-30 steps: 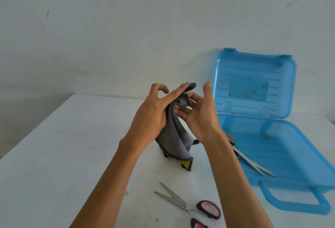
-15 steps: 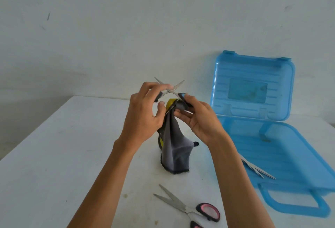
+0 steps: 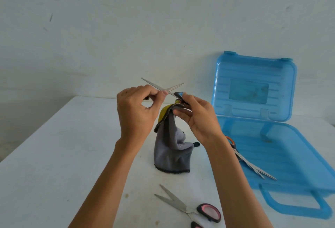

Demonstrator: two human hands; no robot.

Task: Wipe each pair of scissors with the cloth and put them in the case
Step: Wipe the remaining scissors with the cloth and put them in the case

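Note:
My left hand [image 3: 136, 117] and my right hand [image 3: 195, 118] hold up a pair of scissors [image 3: 163, 89] above the table, its blades spread in a cross. The left grips one handle; the right pinches the other dark-and-blue handle. A grey cloth [image 3: 172, 148] with a yellow inner side hangs from my right fingers down to the tabletop. Pink-handled scissors [image 3: 188, 207] lie open on the table near me. Orange-handled scissors [image 3: 250, 164] lie inside the open blue case [image 3: 290, 155], partly behind my right forearm.
The case's lid [image 3: 253, 86] stands upright against the pale wall at the right. Its carrying handle [image 3: 293, 202] points toward me. The white table [image 3: 63, 155] ends at its left edge; a small dark object peeks out behind the cloth.
The scissors have come out of the cloth and risen, with the blades spread wider apart. The cloth has dropped lower and now hangs from my right fingers alone.

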